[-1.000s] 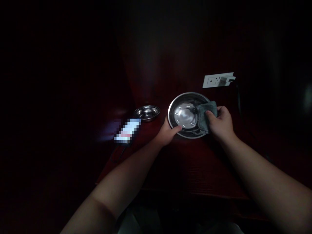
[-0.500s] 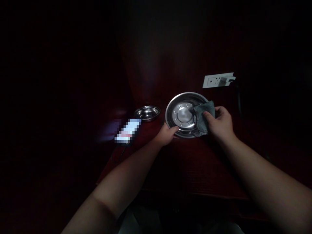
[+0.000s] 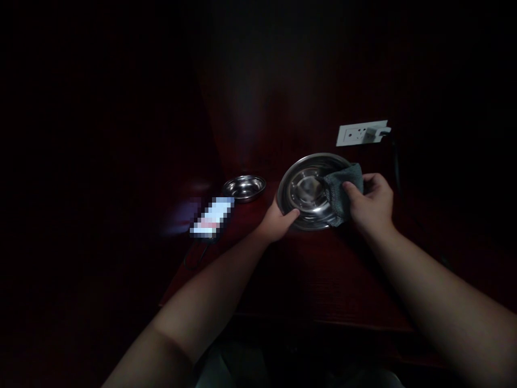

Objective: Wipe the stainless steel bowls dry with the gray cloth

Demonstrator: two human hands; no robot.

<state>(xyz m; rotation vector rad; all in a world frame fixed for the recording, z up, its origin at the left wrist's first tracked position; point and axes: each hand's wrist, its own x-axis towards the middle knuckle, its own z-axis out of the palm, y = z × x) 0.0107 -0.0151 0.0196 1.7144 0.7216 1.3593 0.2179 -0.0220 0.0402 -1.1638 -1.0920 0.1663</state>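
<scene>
A shiny steel bowl (image 3: 307, 188) is held tilted above the dark red table, its inside facing me. My left hand (image 3: 278, 222) grips its lower left rim, thumb over the edge and fingers hidden underneath. At the bowl's right side, my right hand (image 3: 374, 205) pinches a grey-green cloth (image 3: 342, 191) with a mesh-like edge. The cloth lies over the right rim and hangs partly into the bowl. Some of the right fingers are behind the cloth and bowl.
A smaller steel bowl (image 3: 244, 187) stands at the back left of the table (image 3: 315, 285). In front of it lies a lit phone (image 3: 212, 217), its screen blurred out, with a thin cord. A white wall socket (image 3: 361, 133) holds a plug with a dark cable. The surroundings are very dark.
The bowl shifted slightly left, then back right, and its tilt altered a little. My right hand and the cloth moved with it, ending slightly farther right. Both grips stay the same.
</scene>
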